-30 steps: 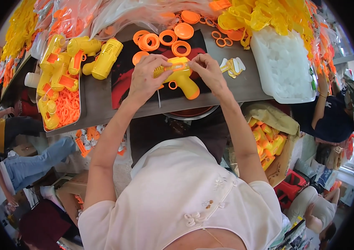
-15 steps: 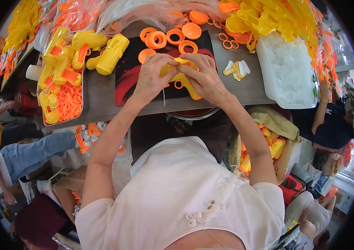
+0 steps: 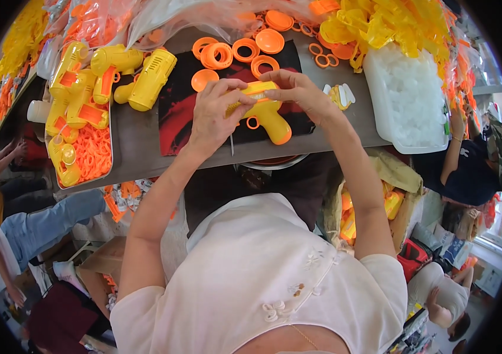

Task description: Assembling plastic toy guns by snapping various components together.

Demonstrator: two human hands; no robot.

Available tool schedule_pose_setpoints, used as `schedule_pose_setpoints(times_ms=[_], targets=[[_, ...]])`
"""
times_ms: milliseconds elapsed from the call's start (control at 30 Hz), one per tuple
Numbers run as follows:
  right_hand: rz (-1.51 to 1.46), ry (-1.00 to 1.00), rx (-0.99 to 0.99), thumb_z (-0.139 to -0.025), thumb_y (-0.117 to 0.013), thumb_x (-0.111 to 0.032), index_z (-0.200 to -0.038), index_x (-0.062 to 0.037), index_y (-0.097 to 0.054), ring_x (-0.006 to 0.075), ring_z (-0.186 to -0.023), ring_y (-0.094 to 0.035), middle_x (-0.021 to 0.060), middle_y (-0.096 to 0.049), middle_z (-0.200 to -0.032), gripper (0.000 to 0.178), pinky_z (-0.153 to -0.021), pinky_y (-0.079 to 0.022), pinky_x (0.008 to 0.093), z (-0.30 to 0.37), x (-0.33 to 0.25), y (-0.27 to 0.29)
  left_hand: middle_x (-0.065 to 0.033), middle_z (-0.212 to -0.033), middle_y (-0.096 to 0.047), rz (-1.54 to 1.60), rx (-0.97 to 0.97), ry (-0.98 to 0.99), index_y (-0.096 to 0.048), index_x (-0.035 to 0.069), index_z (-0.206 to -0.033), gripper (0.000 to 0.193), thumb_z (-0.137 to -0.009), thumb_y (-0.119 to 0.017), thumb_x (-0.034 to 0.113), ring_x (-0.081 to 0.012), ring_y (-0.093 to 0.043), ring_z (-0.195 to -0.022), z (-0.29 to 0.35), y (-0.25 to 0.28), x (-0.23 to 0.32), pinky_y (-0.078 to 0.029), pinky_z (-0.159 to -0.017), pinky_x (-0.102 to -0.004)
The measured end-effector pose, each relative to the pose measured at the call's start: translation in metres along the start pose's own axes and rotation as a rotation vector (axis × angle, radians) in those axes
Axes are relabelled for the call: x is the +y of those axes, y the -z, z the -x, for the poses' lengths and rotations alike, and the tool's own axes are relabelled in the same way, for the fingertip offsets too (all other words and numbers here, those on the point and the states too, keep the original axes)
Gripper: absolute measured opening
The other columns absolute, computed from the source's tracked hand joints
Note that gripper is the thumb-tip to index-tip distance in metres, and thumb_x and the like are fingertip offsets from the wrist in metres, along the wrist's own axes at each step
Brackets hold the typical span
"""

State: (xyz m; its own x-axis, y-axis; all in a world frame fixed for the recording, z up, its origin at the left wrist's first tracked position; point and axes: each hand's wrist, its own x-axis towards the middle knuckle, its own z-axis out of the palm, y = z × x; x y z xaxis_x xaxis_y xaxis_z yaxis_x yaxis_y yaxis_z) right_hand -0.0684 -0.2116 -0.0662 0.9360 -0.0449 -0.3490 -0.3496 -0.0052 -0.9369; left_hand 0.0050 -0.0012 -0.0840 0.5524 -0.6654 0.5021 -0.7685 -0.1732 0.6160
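Note:
A yellow plastic pistol-shaped toy (image 3: 274,124) hangs between my hands above the black and red mat (image 3: 174,124), its handle slanting down to the right. My left hand (image 3: 214,115) is closed around the left end of its body. With thumb and fingertips my right hand (image 3: 305,97) grips the upper right end of the body, leaving the handle exposed. Below the toy's body shows a small orange ring (image 3: 253,123). Orange rings (image 3: 216,56) and round caps (image 3: 270,41) lie just beyond my hands. The inner fingertips of my left hand are partly hidden.
Left, a tray (image 3: 111,159) holds yellow toys and small orange parts, with another yellow toy (image 3: 151,79) beside it. On the right stand a white tub (image 3: 407,144) of translucent pieces and small white and yellow pieces (image 3: 345,96). Yellow parts (image 3: 389,26) pile up behind.
My right hand has moved up and to the right off the toy's handle, which now shows fully. The left hand has stayed on the body.

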Motion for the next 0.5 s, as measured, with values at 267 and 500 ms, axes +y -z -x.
schedule_pose_setpoints(times_ms=[267, 500], targets=[[0.21, 0.271, 0.136, -0.079, -0.074, -0.024, -0.126, -0.0027, -0.052, 0.0153, -0.102, -0.057, 0.0067, -0.059, -0.114, 0.056, -0.088, -0.047, 0.0279, 0.019, 0.02, -0.015, -0.0014, -0.104, -0.062, 0.022, -0.032, -0.07, -0.069, 0.011, -0.088, 0.014, -0.075, -0.074, 0.01, -0.0236, -0.057, -0.095, -0.003, -0.004, 0.0, -0.043, -0.082, -0.0359], [0.182, 0.259, 0.609, -0.074, -0.077, -0.017, -0.127, -0.0049, -0.052, 0.0197, -0.113, -0.054, 0.0099, -0.055, -0.119, 0.06, -0.096, -0.044, 0.0316, 0.158, 0.081, -0.036, -0.0092, -0.12, -0.058, 0.127, 0.056, 0.28, -0.064, 0.0, -0.112, 0.021, -0.092, -0.057, 0.002, -0.0173, -0.056, -0.111, 0.02, 0.067, -0.026, -0.045, -0.095, -0.0294]])
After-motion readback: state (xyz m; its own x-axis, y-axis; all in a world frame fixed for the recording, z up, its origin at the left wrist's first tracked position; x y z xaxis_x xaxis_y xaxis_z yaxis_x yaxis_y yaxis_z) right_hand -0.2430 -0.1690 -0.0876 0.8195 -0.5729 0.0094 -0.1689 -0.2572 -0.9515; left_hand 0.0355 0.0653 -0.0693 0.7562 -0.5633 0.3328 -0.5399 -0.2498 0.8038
